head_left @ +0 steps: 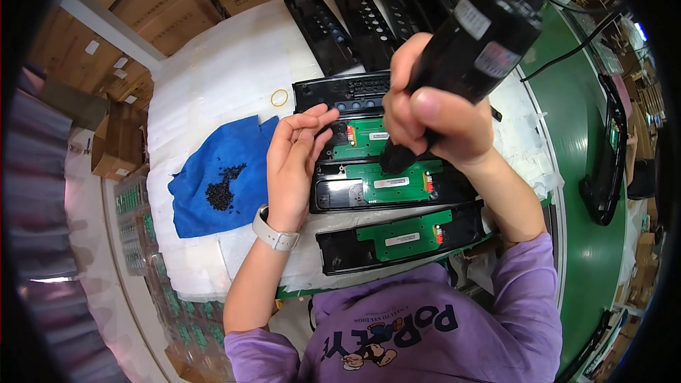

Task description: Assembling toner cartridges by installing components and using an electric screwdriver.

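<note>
My right hand point(443, 117) is wrapped round a black electric screwdriver point(464, 42). Its tip end points down at a green circuit board point(397, 182) seated in a long black plastic housing point(340, 193); the bit's contact is hidden. My left hand point(294, 152) rests at the left ends of the housings, fingers loosely bent and apart, fingertips by a second housing with a green board point(365, 138). Nothing shows in its grasp. To its left, small black screws point(220, 195) lie heaped on a blue cloth point(195, 156).
Nearest me lies another black housing with a green board point(404, 239). Several black panels point(362, 25) stand along the far side. A yellow ring point(279, 98) sits on the white covering point(220, 64). Cartons point(159, 0) stack behind, and a green surface point(578, 170) runs at right.
</note>
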{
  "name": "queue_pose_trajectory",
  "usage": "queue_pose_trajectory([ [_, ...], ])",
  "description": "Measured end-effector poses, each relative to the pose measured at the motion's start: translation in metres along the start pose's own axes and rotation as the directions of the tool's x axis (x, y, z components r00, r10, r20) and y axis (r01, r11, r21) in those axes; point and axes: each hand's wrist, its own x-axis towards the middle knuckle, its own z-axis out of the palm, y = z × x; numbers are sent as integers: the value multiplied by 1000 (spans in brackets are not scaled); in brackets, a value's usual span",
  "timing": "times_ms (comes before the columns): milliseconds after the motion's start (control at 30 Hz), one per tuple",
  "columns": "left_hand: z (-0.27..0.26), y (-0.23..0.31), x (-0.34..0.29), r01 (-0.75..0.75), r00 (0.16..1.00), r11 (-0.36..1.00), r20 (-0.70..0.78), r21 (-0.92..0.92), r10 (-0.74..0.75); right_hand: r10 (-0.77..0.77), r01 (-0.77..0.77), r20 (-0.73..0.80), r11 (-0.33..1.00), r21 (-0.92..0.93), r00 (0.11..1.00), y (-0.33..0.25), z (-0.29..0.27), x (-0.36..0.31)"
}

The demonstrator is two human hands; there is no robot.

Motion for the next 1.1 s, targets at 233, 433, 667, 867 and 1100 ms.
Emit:
queue_pose_trajectory([
  [233,-5,-4,0,9,999,1000,37,-17,-9,66,-65,61,998,-20,996,10,7,-3],
  [433,-4,-1,0,100,994,992,28,72,-102,43,-42,127,999,-11,991,12,12,-8],
  [667,-4,-2,-2,119,990,993,-75,-28,-121,-167,204,231,968,-145,959,23,7,-4],
  [867,-1,5,-6,124,991,974,-23,-189,-131,-173,223,283,962,-155,943,17,8,-4],
  [1100,1,1,-7,218,975,950,83,-225,-204,-155,58,296,949,311,942,-21,-6,10],
])
